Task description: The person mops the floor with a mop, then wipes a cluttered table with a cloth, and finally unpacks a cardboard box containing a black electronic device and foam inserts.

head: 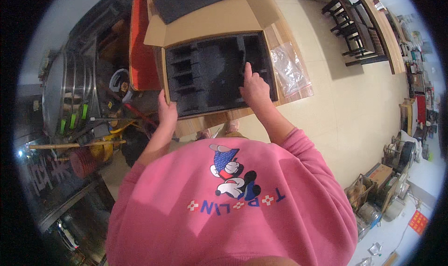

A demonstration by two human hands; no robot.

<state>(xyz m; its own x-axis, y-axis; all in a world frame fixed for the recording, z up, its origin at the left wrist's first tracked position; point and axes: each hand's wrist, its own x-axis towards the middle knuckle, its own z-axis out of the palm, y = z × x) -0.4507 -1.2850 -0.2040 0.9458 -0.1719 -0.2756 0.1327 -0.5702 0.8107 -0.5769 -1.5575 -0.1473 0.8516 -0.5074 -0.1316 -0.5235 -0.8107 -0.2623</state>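
An open cardboard box (210, 28) lies on a wood-grain table (196, 125), with a black foam insert (218, 73) inside it. The insert has several cut-out compartments along its left and right sides. My left hand (168, 112) holds the box's near left corner, its thumb along the left wall. Over the right part of the foam, my right hand (256, 87) has its index finger extended and the other fingers curled. A dark foam sheet (194, 0) lies on the raised box lid.
Right of the box lies a clear zip bag (288, 70). A red board (142, 49) stands close on the left, by dark clutter and a wooden stick (77, 145). Dark stools (357, 28) under another table are at the upper right, crowded shelves farther right.
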